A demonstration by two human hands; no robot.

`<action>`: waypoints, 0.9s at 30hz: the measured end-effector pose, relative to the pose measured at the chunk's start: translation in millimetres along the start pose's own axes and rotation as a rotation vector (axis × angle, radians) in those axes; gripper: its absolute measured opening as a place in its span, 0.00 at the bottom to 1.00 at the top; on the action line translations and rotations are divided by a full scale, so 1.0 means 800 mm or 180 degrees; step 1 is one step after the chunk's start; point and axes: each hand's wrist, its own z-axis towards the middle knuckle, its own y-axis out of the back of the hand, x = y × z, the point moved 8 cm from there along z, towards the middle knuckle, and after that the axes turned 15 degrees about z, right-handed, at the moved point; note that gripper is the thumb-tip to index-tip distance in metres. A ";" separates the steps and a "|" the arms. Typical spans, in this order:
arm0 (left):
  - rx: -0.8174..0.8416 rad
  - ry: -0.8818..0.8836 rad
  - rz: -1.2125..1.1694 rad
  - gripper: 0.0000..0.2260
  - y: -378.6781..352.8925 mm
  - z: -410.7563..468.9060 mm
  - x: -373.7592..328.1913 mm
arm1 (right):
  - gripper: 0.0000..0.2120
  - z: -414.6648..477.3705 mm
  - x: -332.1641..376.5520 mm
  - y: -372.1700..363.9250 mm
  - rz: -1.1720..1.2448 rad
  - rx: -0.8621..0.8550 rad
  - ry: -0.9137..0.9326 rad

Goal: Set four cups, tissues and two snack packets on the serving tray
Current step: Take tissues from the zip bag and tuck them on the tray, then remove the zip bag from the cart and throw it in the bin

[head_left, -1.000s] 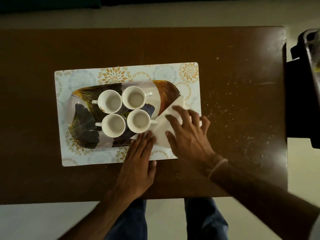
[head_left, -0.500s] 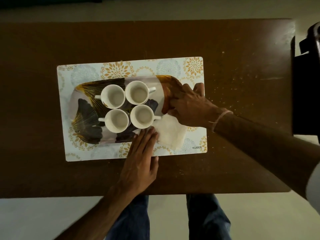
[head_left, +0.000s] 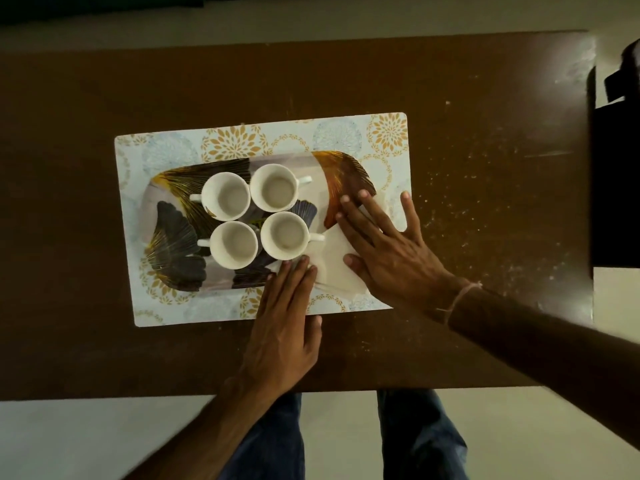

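Nearest the body, the left hand (head_left: 284, 337) lies flat with its fingers (head_left: 294, 271) straight and close together, pinning the near corner of the white tissue (head_left: 329, 261), probably so the sheet cannot slide. Just beyond, the right hand (head_left: 388, 258) is spread wide and pressed palm-down over the same tissue, gripping nothing, which looks like smoothing it into the free right end of the leaf-print serving tray (head_left: 173, 237). Farther on, four empty white cups (head_left: 256, 216) sit bunched at the tray's middle on a floral placemat (head_left: 388, 133) on the brown table (head_left: 485, 98), leaving room; no snack packets are visible.
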 end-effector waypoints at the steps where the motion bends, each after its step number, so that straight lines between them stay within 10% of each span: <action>1: -0.0059 0.0021 -0.0034 0.32 0.004 -0.001 -0.001 | 0.30 -0.003 0.000 0.002 0.0061 -0.0041 -0.0008; 10: -0.0717 -0.0593 -0.0463 0.20 0.038 0.048 -0.111 | 0.23 -0.067 -0.097 0.073 0.1562 -0.1211 -0.1031; 27: -0.0308 -0.1824 -0.0112 0.14 0.002 0.303 -0.532 | 0.11 -0.362 -0.445 0.139 0.2439 -0.3599 -0.3260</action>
